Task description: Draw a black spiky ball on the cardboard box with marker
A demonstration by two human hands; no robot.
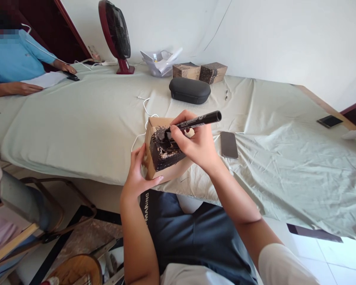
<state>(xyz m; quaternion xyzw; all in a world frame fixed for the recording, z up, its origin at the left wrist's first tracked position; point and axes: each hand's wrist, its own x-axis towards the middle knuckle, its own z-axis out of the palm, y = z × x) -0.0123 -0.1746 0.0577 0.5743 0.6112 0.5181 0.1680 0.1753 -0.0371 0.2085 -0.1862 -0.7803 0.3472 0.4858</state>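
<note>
My left hand [138, 172] grips a small brown cardboard box [160, 148] by its near lower corner at the table's front edge. One face of the box is mostly covered in black ink. My right hand [194, 144] is closed around a thick black marker [195, 121], whose tip touches the inked face near its top. The marker's back end points up and right.
A phone [228, 145] lies face down right of the box, on the pale green cloth [77, 122]. Farther back sit a black case [190, 90], two more inked boxes [199, 72], a white cable [145, 107] and a fan [115, 33]. Another person [14, 59] sits at far left. A second phone [329, 121] lies far right.
</note>
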